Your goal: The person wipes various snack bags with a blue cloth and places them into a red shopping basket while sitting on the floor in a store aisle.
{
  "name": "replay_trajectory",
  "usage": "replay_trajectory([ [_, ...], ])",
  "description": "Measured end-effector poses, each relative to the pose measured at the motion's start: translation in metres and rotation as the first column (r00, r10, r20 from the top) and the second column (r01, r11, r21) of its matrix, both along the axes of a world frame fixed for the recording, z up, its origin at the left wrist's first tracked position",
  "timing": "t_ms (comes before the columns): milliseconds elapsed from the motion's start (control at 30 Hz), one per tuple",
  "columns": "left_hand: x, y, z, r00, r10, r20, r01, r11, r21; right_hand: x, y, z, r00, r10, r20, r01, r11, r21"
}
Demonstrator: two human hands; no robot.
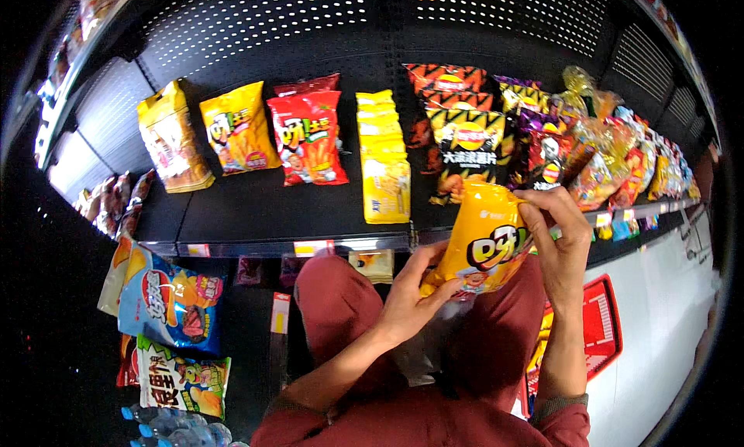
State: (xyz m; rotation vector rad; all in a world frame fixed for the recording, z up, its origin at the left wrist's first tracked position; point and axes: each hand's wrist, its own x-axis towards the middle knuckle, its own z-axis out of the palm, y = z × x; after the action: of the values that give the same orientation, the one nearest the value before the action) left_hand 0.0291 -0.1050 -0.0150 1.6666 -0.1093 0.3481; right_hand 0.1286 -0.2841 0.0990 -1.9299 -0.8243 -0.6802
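Observation:
Between my hands is a yellow snack bag, tilted, above my knees and just before the shelf edge. My left hand grips its lower left part, thumb across the front. The fingers of my right hand pinch its upper right corner. On the black shelf beyond stand a gold bag, another yellow snack bag, red snack bags, a row of slim yellow packs and black-and-orange chip bags.
Candy bags crowd the shelf's right part. A red shopping basket with yellow bags stands on the floor at my right. At lower left are a blue chip bag, a green-and-white snack bag and plastic bottles.

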Motion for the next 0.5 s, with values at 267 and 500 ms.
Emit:
replay_trajectory([
  [267,-0.031,0.093,0.013,0.975,0.220,-0.004,-0.209,0.918,-0.337,0.001,0.076,-0.030,0.887,0.335,-0.318,-0.234,0.919,0.316],
  [500,-0.043,0.162,0.012,0.874,0.483,-0.060,-0.479,0.831,-0.283,-0.001,0.180,-0.086,0.656,0.517,-0.549,-0.500,0.843,0.196],
])
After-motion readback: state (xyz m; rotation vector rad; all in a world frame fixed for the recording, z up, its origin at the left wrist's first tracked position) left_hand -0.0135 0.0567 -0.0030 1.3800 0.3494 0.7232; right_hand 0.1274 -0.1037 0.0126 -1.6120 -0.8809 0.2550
